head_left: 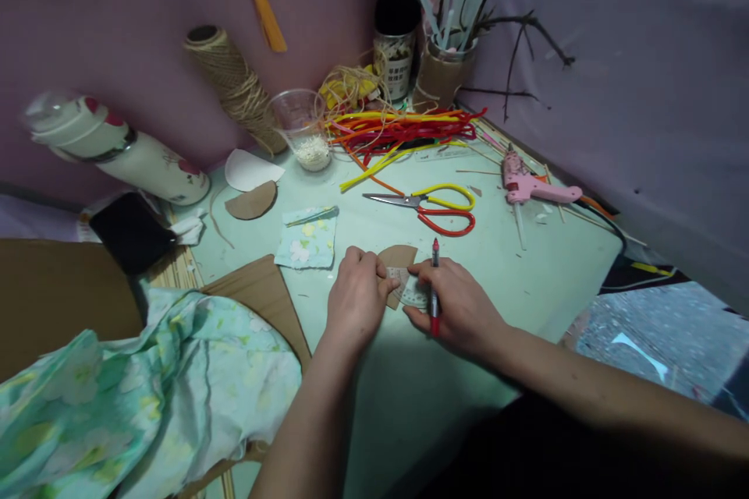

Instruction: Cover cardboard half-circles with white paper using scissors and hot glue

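One protractor [414,294], one red marker [434,298] — one glue gun [527,185]

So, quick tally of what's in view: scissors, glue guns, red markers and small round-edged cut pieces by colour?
Scissors: 1
Glue gun: 1
Red marker: 1, in the right hand
Brown pieces: 2, one partly covered at the hands
White piece: 1
Total: 6

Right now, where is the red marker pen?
In the head view, the slim red marker pen is just right of centre, held in the right hand, at the right edge of the clear plastic protractor.
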